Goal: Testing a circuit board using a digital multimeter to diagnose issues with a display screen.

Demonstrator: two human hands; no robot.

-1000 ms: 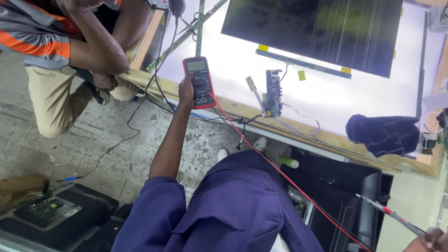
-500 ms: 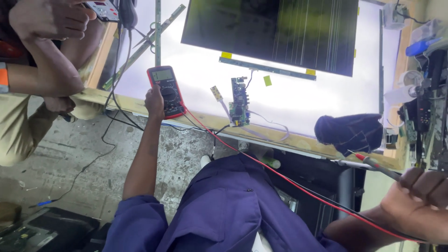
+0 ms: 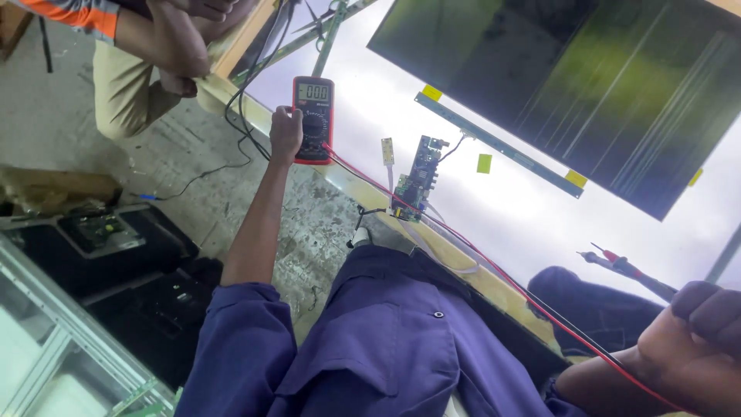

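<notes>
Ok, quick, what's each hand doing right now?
Left hand: closed on the red multimeter.
Right hand: closed, holding the test probes.

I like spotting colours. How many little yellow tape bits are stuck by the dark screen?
4. One at the thin strip's upper left end, one just below the strip's middle, one at its right end, one at the dark screen's lower right edge. More may be hidden.

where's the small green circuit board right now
In the head view, the small green circuit board lies on the bright white backlit panel, near its wooden front edge, right of the red multimeter in the left hand.
</notes>
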